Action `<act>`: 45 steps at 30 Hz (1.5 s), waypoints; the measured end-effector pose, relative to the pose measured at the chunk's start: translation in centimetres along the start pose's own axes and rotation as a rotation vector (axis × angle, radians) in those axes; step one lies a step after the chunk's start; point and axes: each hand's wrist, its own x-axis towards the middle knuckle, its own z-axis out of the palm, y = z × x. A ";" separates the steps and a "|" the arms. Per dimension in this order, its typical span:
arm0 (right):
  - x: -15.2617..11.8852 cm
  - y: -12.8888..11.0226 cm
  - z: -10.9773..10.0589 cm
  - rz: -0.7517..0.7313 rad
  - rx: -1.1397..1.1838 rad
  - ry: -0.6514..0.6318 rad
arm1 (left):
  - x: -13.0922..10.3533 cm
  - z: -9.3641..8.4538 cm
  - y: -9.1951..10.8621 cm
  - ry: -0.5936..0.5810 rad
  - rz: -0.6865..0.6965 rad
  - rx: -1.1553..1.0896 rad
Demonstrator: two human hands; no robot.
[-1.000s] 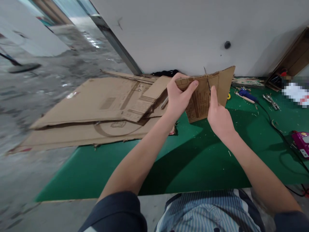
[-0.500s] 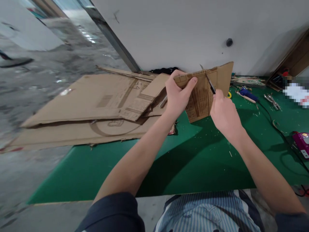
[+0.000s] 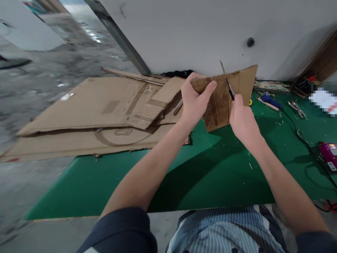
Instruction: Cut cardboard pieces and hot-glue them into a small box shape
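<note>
My left hand [image 3: 196, 98] grips a printed brown cardboard piece [image 3: 217, 109] by its upper left part, thumb on the near face and fingers behind. The piece is held tilted up over the green table. My right hand [image 3: 244, 114] is closed around a utility knife [image 3: 230, 90], its handle mostly hidden in the fist. The thin blade crosses the top edge of the cardboard, and its tip sticks up beyond it. Part of the blade is hidden behind the cardboard.
Flattened cardboard boxes [image 3: 79, 102] overhang the left of the green table [image 3: 126, 182]. To the right lie a blue-handled corded tool [image 3: 271, 101], metal pliers-like tool [image 3: 296, 108], purple device [image 3: 329, 154] and yellow ring-shaped item [image 3: 250, 102]. A white wall [image 3: 200, 35] stands behind.
The knife has slid slightly upward, with more of its tip showing above the cardboard's edge. My left hand keeps its hold. The view has shifted a little.
</note>
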 end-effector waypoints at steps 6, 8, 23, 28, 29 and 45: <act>-0.4 1.2 2.2 -0.005 0.051 -0.010 | 0.5 0.0 -1.4 0.051 0.032 0.037; -0.5 1.4 2.5 -0.002 0.052 -0.004 | 0.6 0.0 -1.5 0.053 0.031 0.028; -0.5 2.0 3.6 0.006 0.029 0.000 | 0.5 0.1 -1.2 0.062 -0.009 -0.064; -1.0 2.5 3.8 0.020 0.056 -0.003 | 0.2 0.2 -0.5 0.053 0.015 -0.053; -1.1 2.7 3.9 0.023 0.063 -0.008 | 0.2 0.2 -0.3 0.055 0.020 -0.053; -2.2 4.0 6.5 0.046 0.023 -0.093 | 0.5 0.2 -1.4 0.104 -0.051 -0.034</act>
